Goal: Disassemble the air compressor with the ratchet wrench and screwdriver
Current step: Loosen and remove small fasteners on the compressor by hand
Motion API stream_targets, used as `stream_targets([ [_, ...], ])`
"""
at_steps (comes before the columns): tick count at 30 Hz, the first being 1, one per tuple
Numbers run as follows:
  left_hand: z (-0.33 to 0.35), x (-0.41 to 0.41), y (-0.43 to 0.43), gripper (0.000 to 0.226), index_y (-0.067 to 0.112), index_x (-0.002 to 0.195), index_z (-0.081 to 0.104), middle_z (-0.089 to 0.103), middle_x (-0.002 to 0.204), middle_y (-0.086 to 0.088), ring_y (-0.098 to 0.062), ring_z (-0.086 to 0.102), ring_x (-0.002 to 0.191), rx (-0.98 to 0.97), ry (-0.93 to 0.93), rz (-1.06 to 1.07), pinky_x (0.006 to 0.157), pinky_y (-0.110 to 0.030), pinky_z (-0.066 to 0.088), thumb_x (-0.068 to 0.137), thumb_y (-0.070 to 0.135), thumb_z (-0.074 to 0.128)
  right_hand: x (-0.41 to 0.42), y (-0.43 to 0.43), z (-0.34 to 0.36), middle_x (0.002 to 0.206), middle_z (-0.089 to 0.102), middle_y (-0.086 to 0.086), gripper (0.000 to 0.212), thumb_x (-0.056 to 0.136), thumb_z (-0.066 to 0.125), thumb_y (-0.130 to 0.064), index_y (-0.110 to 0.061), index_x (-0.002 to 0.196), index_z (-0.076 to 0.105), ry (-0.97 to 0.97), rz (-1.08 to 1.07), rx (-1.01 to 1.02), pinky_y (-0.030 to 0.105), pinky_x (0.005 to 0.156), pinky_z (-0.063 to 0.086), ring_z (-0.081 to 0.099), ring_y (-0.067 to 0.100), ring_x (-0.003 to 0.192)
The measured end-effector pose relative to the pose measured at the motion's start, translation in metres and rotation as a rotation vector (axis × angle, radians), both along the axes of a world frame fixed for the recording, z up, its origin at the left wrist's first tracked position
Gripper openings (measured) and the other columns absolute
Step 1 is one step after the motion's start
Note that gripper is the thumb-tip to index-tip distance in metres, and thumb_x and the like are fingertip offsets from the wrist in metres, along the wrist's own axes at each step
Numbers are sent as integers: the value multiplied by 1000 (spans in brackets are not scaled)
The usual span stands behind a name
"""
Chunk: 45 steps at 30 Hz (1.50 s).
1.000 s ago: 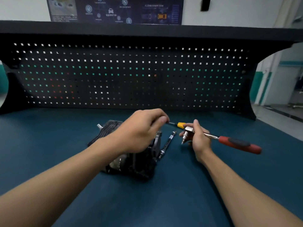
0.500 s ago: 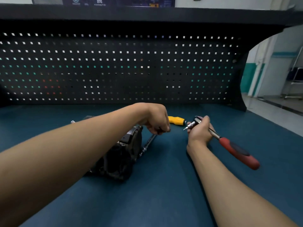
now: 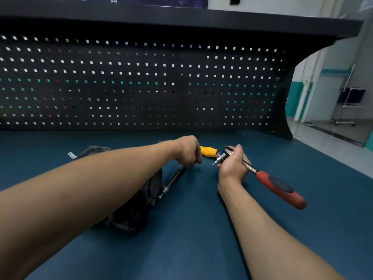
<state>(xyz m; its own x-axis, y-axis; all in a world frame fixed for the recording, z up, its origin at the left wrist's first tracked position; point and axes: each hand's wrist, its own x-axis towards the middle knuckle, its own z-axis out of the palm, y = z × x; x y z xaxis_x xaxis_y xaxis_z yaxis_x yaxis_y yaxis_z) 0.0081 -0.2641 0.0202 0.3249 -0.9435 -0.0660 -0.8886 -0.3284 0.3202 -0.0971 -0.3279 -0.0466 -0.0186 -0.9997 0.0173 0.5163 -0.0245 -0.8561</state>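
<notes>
Air compressor (image 3: 131,215) low on blue desk (image 3: 191,249), partly under left forearm. Left hand (image 3: 188,151), fingers curled onto steel extension bar (image 3: 171,181); yellow screwdriver (image 3: 209,151) behind. Right hand (image 3: 232,165) clasping ratchet wrench (image 3: 279,187) near its head.

— What kind of place is shown here?

— A workshop is shown, probably a training one. A workbench (image 3: 191,249) covered with a dark blue mat is seen, and behind it a black perforated tool panel (image 3: 141,83) is mounted, with a shelf (image 3: 181,19) fixed above it.

— Is something else found that supports this?

— Yes. A poster (image 3: 141,0) with a small car symbol is hung on the wall above. To the right, a hall with a grey floor (image 3: 333,132), teal-painted lower walls (image 3: 298,100) and a metal trolley (image 3: 351,104) is visible. Hand tools and a machine part are laid on the bench.
</notes>
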Motion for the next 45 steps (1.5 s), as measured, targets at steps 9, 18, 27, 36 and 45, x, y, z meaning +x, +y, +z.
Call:
stream_targets([
  [9, -7, -5, 2, 20, 11, 99, 74, 71, 101, -11, -29, 65, 93, 87, -318, -53, 75, -37, 57, 85, 8, 60, -1, 2, 1, 49, 57, -5, 35, 98, 48, -26, -17, 67, 61, -20, 12, 10, 28, 48, 40, 56, 13, 46],
  [18, -11, 1, -8, 28, 15, 112, 74, 73, 108, -5, -21, 67, 100, -56, -190, -81, 89, -30, 53, 86, 5, 68, -4, 5, 1, 60, 58, 4, 34, 98, 47, -25, -16, 69, 62, -20, 35, 10, 26, 45, 39, 53, 13, 46],
  [27, -11, 2, -6, 31, 18, 106, 77, 74, 102, -1, -14, 63, 85, -36, -104, -31, 72, -23, 48, 81, 3, 69, 0, 4, -2, 58, 62, 1, 35, 98, 49, -27, -18, 67, 63, 29, 46, -9, 28, 48, 39, 54, 11, 43],
  [36, -12, 3, -5, 23, 17, 98, 79, 76, 99, -2, -16, 66, 88, 51, -148, -68, 74, -27, 52, 80, 4, 75, 1, 6, -1, 54, 59, 3, 36, 100, 48, -27, -16, 68, 63, 52, 69, -42, 27, 47, 39, 53, 9, 41],
  [45, 41, -13, 62, 28, 18, 113, 73, 73, 108, -1, -16, 67, 98, -347, -252, -58, 92, -32, 54, 85, 17, 70, -1, 18, 5, 65, 57, 17, 35, 105, 45, -18, -7, 78, 65, 87, 223, -196, 24, 43, 37, 49, 14, 46],
])
